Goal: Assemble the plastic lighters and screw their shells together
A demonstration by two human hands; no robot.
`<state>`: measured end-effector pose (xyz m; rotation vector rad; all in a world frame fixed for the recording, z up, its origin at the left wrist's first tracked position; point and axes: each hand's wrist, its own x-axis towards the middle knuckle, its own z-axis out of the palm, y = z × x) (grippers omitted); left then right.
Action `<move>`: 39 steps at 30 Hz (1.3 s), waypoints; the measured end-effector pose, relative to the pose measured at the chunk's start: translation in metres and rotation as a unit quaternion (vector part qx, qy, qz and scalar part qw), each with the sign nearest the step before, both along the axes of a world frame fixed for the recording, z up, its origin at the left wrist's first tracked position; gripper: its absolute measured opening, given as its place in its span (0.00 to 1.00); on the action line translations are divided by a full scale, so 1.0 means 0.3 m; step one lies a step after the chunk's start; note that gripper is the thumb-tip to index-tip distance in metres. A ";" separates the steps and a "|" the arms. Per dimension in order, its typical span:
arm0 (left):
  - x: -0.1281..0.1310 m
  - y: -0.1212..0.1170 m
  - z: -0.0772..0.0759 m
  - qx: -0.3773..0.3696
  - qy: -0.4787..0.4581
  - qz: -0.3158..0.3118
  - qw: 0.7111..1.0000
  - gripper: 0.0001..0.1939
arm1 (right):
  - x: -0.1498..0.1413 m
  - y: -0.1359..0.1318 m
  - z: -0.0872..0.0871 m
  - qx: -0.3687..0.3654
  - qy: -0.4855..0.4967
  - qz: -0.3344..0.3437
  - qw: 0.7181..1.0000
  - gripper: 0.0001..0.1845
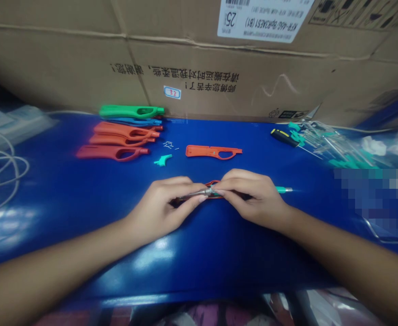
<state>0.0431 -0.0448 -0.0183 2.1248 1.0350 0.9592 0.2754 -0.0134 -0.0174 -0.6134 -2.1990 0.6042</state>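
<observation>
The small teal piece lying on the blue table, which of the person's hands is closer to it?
Left. The teal piece lies just beyond the left hand, untouched. The right hand sits farther off to its right, pinching the same red part.

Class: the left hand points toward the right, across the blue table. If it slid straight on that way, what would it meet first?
Almost at once, the right hand: the left hand already meets it fingertip to fingertip over the red part they both pinch.
</observation>
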 end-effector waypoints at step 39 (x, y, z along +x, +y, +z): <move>-0.015 0.016 0.025 0.079 0.029 -0.005 0.996 0.10 | 0.007 0.004 0.013 0.004 -0.107 -0.066 0.992 0.12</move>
